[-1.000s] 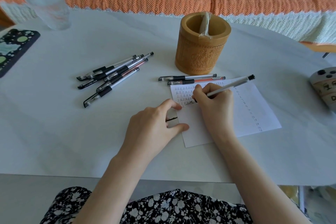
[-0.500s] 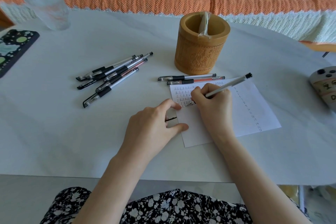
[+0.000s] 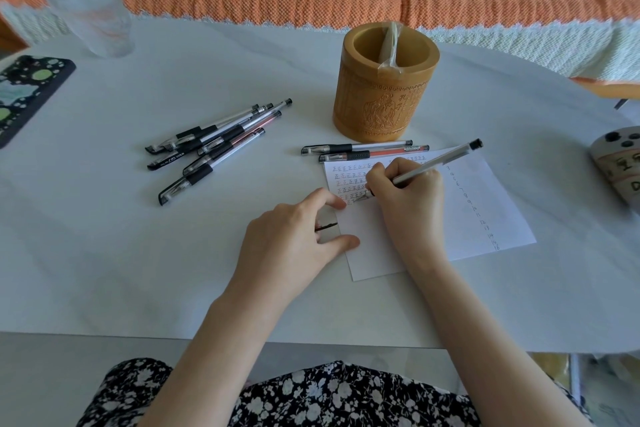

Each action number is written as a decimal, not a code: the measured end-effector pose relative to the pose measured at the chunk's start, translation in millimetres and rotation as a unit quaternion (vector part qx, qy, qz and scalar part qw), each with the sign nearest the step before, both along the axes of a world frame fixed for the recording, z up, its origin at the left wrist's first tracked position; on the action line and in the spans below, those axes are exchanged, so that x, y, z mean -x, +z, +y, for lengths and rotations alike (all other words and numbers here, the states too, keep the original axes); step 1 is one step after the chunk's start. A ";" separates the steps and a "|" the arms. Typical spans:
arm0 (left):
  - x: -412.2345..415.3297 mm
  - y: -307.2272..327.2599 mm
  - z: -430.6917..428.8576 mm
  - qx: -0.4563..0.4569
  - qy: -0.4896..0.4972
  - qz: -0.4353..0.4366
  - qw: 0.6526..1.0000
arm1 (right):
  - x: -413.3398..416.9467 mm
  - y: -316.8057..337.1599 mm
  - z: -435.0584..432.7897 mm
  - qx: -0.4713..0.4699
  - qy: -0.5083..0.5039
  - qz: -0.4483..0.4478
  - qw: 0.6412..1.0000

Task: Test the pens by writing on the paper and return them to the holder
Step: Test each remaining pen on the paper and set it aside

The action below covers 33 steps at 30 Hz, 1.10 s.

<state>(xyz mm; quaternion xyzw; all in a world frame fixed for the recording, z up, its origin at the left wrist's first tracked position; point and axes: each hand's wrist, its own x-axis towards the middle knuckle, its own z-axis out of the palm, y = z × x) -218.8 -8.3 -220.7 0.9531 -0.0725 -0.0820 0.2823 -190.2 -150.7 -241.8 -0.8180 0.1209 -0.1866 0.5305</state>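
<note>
Your right hand (image 3: 408, 198) gripped a pen (image 3: 437, 162), its tip on the paper (image 3: 485, 204), just near of the holder (image 3: 384, 87). Your left hand (image 3: 294, 239) curled round a cap (image 3: 326, 226) at the paper's left edge. Two pens (image 3: 360, 151) lay between holder and paper — a pile (image 3: 214, 146) lay farther left.

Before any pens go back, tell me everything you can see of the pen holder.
The pen holder is a squat, open-topped cylinder, tan and bamboo-like, with thick walls and a carved figure with characters on its front. It stands upright on the white table, behind the paper and just beyond two capped pens lying by its base; whether they touch it is unclear. A clear plastic-wrapped item leans inside against the rim. No pens show inside it.
</note>
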 end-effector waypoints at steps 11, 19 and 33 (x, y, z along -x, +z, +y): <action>-0.2 0.1 0.0 0.003 0.003 0.000 1.000 | -1.1 -2.7 -1.2 -0.002 0.011 -0.005 1.000; -0.6 -1.0 -0.4 0.006 0.007 0.005 1.000 | -0.6 -2.0 -0.9 0.005 0.016 -0.001 1.000; -0.2 -0.3 -0.7 0.011 0.009 0.007 1.000 | -0.1 -2.0 -1.5 0.000 0.024 0.004 1.000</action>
